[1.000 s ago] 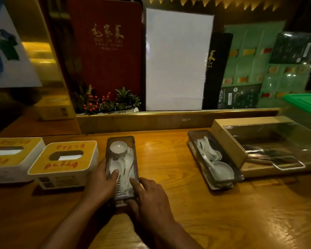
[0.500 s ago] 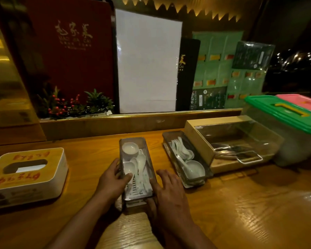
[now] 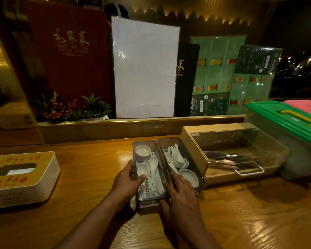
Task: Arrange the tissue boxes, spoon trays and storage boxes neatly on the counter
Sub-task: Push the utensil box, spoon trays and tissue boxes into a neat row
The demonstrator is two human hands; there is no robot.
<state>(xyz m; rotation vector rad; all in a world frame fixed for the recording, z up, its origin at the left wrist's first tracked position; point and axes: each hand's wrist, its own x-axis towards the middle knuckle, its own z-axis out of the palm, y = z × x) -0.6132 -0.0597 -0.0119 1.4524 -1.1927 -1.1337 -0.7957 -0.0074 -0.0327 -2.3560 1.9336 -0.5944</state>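
A grey spoon tray with white spoons and a small cup lies on the wooden counter. My left hand grips its left side, thumb over the rim. My right hand holds its right front corner. A second spoon tray sits right beside it, its long side touching or nearly touching. A wooden storage box with a clear lid stands to the right of that. A yellow-topped tissue box rests at the far left.
A clear storage bin with a green lid stands at the far right, a pink lid behind it. Menus, a white board and a small plant line the raised ledge behind the counter.
Both hands have slid the held spoon tray to the right, from beside the tissue boxes to right beside the second tray. The view has turned right; one tissue box has left the frame.
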